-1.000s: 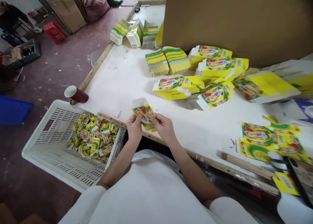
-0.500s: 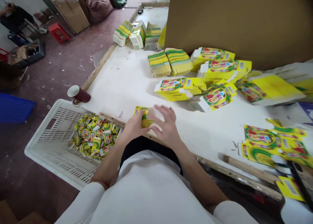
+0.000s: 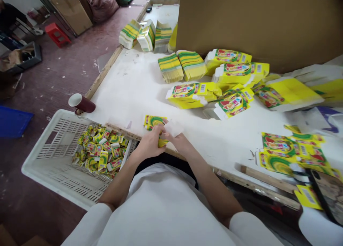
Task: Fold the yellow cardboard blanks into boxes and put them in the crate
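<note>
Carton (image 3: 154,121) newly uncovered; yellow-green, white-flapped

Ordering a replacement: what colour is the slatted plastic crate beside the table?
The slatted plastic crate is white; head view shows it.

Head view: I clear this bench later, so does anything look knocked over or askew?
Yes. The dark red mug lies on its side at the white table's left edge, beside the white slotted plastic crate. The yellow printed cartons by the brown cardboard wall lie in an uneven heap.

yellow-green carton (image 3: 155,126), part-folded, table edge
</note>
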### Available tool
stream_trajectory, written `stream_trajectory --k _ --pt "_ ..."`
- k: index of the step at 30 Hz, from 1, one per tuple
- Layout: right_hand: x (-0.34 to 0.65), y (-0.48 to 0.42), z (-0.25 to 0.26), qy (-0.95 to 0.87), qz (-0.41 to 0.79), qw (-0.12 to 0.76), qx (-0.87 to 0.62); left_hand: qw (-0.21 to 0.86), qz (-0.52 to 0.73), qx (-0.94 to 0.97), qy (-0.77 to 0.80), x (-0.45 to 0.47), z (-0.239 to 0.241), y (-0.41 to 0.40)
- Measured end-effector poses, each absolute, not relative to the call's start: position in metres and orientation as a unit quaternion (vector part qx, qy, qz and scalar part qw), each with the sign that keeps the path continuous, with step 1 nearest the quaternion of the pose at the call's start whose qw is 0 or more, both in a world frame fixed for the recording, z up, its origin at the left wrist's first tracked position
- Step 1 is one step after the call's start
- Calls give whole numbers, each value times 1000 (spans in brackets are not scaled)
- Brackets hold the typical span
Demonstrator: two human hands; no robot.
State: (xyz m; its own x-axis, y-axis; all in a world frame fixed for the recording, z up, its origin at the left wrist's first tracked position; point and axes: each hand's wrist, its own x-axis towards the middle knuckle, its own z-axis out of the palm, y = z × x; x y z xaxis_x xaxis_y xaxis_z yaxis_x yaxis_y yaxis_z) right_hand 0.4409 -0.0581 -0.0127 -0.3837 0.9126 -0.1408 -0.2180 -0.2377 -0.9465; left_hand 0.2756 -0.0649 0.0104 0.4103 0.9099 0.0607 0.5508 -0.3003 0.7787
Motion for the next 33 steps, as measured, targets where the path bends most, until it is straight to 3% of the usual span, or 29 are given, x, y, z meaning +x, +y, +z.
stream_trajectory --k 5,9,13,16,21,25,33 --pt "436 -65 -9 -634 505 419 -409 358 329 726 487 276 5 -55" --pt "434 -57 -14 -558 491 479 -467 285 450 609 587 281 14 -53" --pt "435 -54 -18 -536 507 486 -468 454 619 372 523 287 23 -55" --pt "434 -60 -18 -618 458 461 -442 489 686 247 479 291 25 -50" --pt "429 -67 -17 -631 377 486 -472 533 733 81 414 298 35 -46" --pt "429 -67 -15 -605 359 507 -498 546 728 95 404 309 40 -53" --pt "444 -59 -5 -640 451 457 -422 560 714 126 401 313 31 -52"
